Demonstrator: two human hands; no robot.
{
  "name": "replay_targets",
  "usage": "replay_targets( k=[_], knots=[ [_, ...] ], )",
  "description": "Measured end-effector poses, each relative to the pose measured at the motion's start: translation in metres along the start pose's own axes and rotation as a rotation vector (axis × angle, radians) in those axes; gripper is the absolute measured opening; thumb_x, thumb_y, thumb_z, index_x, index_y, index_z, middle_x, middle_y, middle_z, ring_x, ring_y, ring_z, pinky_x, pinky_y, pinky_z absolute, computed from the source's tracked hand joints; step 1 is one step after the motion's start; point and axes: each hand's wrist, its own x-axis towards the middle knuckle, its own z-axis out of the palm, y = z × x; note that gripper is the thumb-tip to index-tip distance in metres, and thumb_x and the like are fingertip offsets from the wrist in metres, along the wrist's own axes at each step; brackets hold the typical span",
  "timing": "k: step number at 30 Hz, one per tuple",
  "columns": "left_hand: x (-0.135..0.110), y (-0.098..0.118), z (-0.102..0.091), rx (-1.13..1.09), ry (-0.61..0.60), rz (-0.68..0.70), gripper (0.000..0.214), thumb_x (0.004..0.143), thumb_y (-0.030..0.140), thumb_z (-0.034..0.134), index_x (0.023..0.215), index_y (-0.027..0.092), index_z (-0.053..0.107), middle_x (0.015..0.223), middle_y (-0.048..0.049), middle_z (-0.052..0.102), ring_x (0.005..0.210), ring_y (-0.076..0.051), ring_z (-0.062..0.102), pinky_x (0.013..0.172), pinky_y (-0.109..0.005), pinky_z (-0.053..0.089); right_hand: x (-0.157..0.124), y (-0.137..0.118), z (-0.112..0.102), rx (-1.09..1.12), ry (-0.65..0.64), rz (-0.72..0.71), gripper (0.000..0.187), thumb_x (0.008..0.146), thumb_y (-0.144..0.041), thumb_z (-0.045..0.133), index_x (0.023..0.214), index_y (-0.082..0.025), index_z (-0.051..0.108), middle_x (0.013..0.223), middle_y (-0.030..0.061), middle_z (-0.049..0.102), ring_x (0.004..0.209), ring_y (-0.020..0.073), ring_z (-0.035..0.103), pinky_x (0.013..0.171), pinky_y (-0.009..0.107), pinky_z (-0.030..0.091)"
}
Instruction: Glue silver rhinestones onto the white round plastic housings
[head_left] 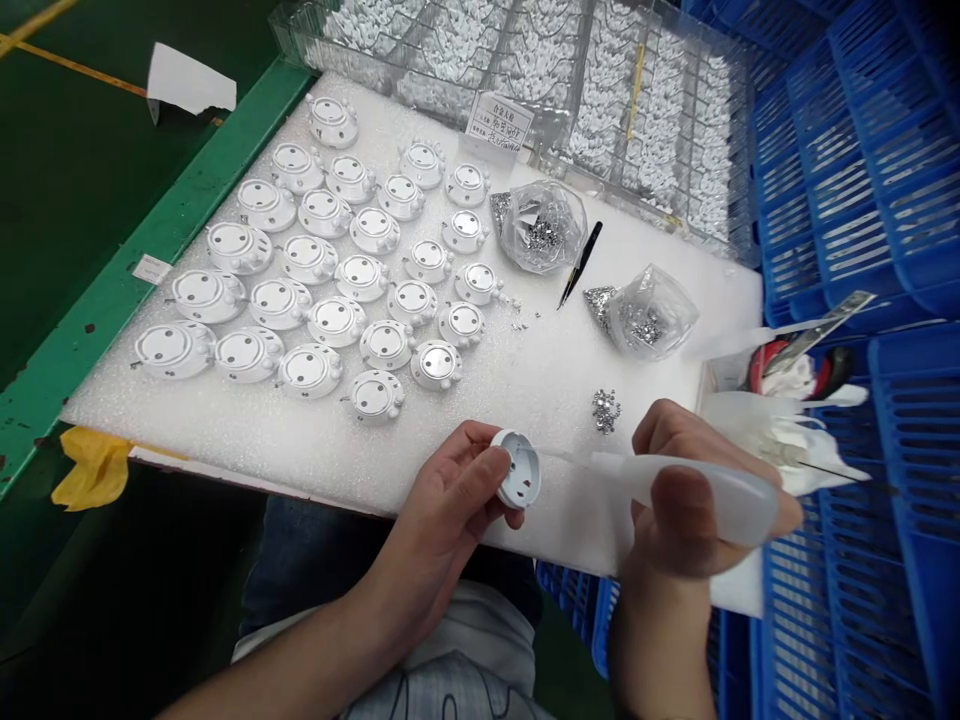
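Observation:
My left hand point(450, 500) pinches a small round white plastic part point(519, 468), its hollow side turned toward me. My right hand point(679, 495) is wrapped round a translucent squeeze bottle point(712, 492). The bottle's thin nozzle point(570, 460) points left and reaches the part's edge. Both hands hover over the near edge of a white foam board point(540, 370). Several finished round white parts with shiny centres point(337, 320) lie in rows on the board's left half. A small heap of silvery metal bits point(605, 408) lies just beyond my right hand.
Two clear bags of metal bits point(541, 228) point(651, 315) and black tweezers point(580, 264) lie on the board. Clear trays of small white pieces point(570, 70) stand at the back. Blue crates point(862, 180) line the right side. A green bench edge point(142, 260) runs along the left.

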Motion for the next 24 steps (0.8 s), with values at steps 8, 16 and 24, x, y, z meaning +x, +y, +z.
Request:
replay_targets(
  k=[8, 16, 24],
  knots=[
    [0.000, 0.001, 0.002, 0.025, 0.008, 0.006, 0.032, 0.088, 0.047, 0.078, 0.087, 0.018, 0.064, 0.076, 0.0022, 0.058, 0.071, -0.011, 0.052, 0.069, -0.020, 0.047, 0.000, -0.011, -0.004, -0.011, -0.043, 0.101, 0.043, 0.090, -0.019, 0.061, 0.058, -0.021, 0.033, 0.056, -0.0046, 0.027, 0.049, 0.0083, 0.025, 0.049, 0.031, 0.018],
    [0.000, 0.002, 0.003, 0.037, 0.015, 0.003, 0.034, 0.086, 0.048, 0.079, 0.087, 0.018, 0.063, 0.076, 0.0022, 0.058, 0.071, -0.011, 0.051, 0.069, -0.021, 0.046, -0.003, -0.010, -0.003, -0.001, -0.010, 0.109, 0.043, 0.090, -0.021, 0.062, 0.058, -0.021, 0.034, 0.056, -0.0046, 0.027, 0.049, 0.0084, 0.025, 0.049, 0.031, 0.017],
    [0.001, 0.002, 0.002, 0.046, 0.010, -0.006, 0.036, 0.085, 0.049, 0.079, 0.089, 0.018, 0.063, 0.077, 0.0021, 0.058, 0.071, -0.012, 0.051, 0.069, -0.022, 0.046, -0.001, -0.012, -0.004, -0.024, -0.020, 0.113, 0.045, 0.090, -0.021, 0.064, 0.056, -0.022, 0.035, 0.055, -0.0045, 0.027, 0.048, 0.0086, 0.025, 0.049, 0.031, 0.017]
  ],
)
